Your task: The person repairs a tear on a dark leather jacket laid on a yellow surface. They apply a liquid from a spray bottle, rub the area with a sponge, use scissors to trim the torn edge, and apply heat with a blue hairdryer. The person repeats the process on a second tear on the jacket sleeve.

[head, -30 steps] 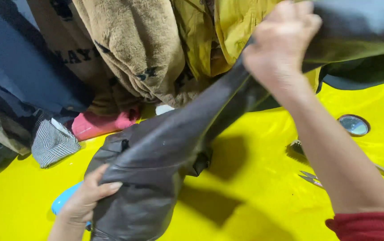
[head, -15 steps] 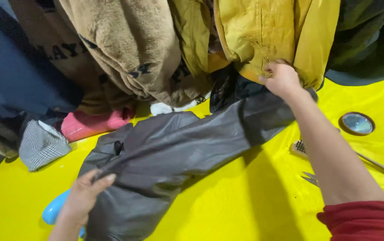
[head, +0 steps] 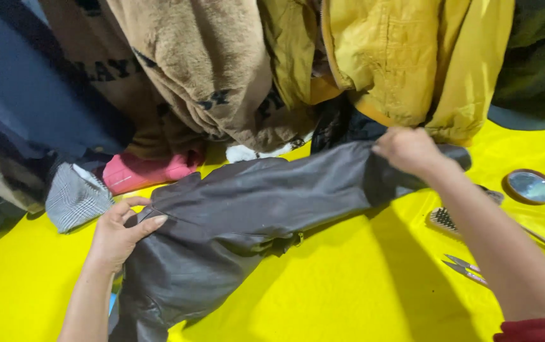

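Now the dark grey jacket (head: 247, 209) lies stretched across the yellow table (head: 348, 297), its sleeve running out to the right. At that sleeve's end, the right hand (head: 409, 151) is closed around the cuff. At the jacket's left edge, the left hand (head: 120, 231) rests flat with fingers spread, thumb on the fabric. Behind the jacket hang a tan fleece (head: 203, 69) and a mustard coat (head: 412, 63). Right of the sleeve sit a round mirror (head: 530, 186), a brush (head: 445, 220) and small snips (head: 466, 266).

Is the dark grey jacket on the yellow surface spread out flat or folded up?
Mostly spread out. The dark grey jacket lies along the yellow surface, its sleeve stretched out by the right hand; the left hand rests on its body.
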